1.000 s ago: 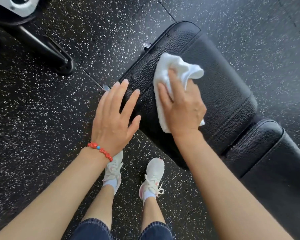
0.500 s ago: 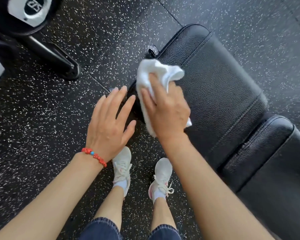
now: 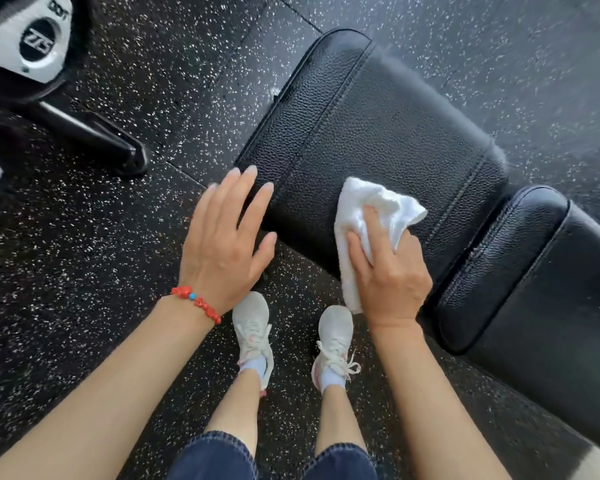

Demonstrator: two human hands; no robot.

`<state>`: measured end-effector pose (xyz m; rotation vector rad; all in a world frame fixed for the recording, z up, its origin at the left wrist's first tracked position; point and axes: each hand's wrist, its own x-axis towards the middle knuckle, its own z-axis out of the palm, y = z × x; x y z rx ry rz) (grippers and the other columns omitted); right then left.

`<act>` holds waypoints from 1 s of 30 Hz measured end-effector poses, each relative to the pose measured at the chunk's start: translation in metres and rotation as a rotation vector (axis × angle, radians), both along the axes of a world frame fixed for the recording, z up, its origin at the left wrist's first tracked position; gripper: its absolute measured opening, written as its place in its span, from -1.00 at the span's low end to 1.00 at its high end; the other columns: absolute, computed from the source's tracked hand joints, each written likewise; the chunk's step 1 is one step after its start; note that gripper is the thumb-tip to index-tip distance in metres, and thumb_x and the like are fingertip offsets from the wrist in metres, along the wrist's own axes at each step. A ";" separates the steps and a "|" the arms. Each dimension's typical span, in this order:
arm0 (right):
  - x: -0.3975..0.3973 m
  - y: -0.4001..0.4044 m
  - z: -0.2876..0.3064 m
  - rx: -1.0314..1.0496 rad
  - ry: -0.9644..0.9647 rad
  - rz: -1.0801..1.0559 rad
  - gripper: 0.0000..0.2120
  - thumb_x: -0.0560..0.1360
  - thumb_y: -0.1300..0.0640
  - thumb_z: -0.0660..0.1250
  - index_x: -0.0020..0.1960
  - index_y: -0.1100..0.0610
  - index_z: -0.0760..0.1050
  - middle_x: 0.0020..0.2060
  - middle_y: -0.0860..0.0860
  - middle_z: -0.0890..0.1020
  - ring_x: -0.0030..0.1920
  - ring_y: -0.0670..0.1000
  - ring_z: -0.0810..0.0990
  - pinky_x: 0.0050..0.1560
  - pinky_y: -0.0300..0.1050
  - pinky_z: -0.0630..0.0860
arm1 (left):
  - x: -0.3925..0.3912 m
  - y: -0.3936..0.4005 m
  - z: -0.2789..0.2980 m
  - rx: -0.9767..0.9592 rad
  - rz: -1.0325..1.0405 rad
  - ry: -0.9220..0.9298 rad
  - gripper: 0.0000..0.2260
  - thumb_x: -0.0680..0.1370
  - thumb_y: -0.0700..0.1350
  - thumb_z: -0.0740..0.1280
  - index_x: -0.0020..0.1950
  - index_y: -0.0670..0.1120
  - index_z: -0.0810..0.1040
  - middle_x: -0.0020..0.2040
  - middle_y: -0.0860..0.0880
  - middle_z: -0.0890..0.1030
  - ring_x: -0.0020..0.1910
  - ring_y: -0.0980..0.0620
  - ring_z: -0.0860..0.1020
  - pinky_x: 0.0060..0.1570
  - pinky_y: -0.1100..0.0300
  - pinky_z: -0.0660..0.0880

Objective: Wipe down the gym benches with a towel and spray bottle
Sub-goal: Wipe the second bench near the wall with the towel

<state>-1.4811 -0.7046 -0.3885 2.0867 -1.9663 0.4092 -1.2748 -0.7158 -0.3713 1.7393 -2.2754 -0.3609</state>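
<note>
Towel (image 3: 360,206) lies under the right hand (image 3: 390,275), fingers pinching it against the bench (image 3: 378,133); left hand (image 3: 222,244) hovers flat and empty beside it.

Dumbbell (image 3: 32,46) cut off at the top-left edge. Bench back pad (image 3: 547,306) cropped right. Towel (image 3: 367,216) partly hidden beneath right hand (image 3: 388,271).

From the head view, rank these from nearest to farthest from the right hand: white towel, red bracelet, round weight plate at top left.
1. White towel: under the right hand, pressed on the bench pad.
2. Red bracelet: on the left wrist, across from it.
3. Weight plate: far top-left corner, on the floor side.
</note>
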 end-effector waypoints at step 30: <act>-0.053 -0.098 0.006 0.280 -0.203 -0.395 -0.58 0.55 -0.19 0.10 0.36 -0.10 0.36 0.01 0.20 0.55 -0.01 0.17 0.52 -0.13 0.01 0.44 | -0.025 -0.003 -0.017 0.018 -0.060 -0.015 -0.56 0.54 -0.10 0.17 0.39 -0.26 0.33 0.41 -0.31 0.30 0.41 -0.27 0.21 0.38 -0.15 0.12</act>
